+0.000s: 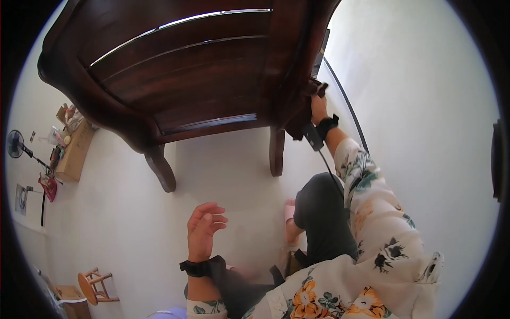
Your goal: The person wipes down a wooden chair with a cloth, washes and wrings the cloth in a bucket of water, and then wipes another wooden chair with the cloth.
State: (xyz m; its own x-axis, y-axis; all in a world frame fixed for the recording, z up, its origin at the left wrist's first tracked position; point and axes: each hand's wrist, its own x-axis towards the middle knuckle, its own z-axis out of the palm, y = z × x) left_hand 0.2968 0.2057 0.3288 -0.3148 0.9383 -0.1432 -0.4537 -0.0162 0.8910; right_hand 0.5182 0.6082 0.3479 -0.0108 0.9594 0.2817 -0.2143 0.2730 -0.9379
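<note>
A large dark brown wooden piece of furniture (191, 85), like the slatted side of a wooden sofa or chair, stands in front of me on curved legs. My right hand (319, 109) reaches to its right edge, beside a dark carved wooden part (297, 119). The fingers are mostly hidden there, so their grip cannot be made out. A small dark box with a cable (313, 137) hangs by that wrist. My left hand (204, 231) is raised over the floor below the furniture, its fingers loosely bent and apart, holding nothing.
A white wall (414, 85) rises close on the right, with a black strip (348, 103) along its foot. On the left are a small wooden stool (95, 286), a cardboard box (76, 151) with things on top, and a fan (17, 143). My bent knee (324, 212) is below the furniture.
</note>
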